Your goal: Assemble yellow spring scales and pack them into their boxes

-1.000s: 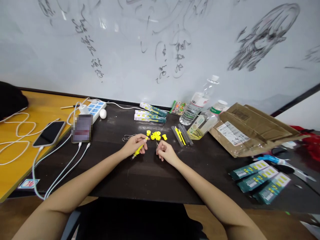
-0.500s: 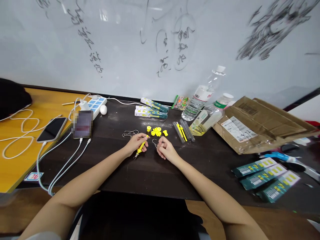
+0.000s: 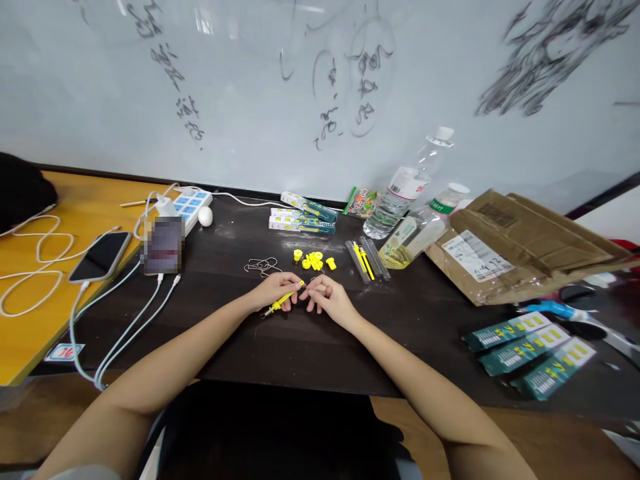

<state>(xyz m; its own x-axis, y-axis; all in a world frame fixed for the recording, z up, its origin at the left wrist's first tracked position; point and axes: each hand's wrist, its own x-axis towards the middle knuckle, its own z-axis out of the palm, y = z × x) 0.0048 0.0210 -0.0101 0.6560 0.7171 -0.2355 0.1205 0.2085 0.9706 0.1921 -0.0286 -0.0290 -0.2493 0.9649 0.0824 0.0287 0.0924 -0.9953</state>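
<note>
A slim yellow tool [image 3: 283, 302] is pinched in the left hand [image 3: 275, 293], its tip angled up toward one o'clock and its dark end trailing toward seven. The right hand [image 3: 325, 298] is brought in from three o'clock, fingers curled, thumb and forefinger closed at the tool's yellow tip; what is gripped there is too small to be made out, though something thin and wiry is suspected. Both hands are rested on the dark table [image 3: 300, 347], almost touching.

At twelve o'clock from the hands, a scatter of small yellow caps [image 3: 314, 260] is seen, and at eleven o'clock a tangle of wire hooks [image 3: 260, 267]. Clear cases holding more yellow tools [image 3: 366, 260] are laid at two o'clock, beside tipped water bottles [image 3: 405, 200]. Boxed packs [image 3: 303, 223] are stacked farther back at twelve.

For the joining at the tip, steadiness would seem to be what is called for: wrists kept planted on the table, the tool held still while the small piece is guided by the right fingertips alone. A light pinch is judged best, since a thin part could be bent or flicked away.
</note>
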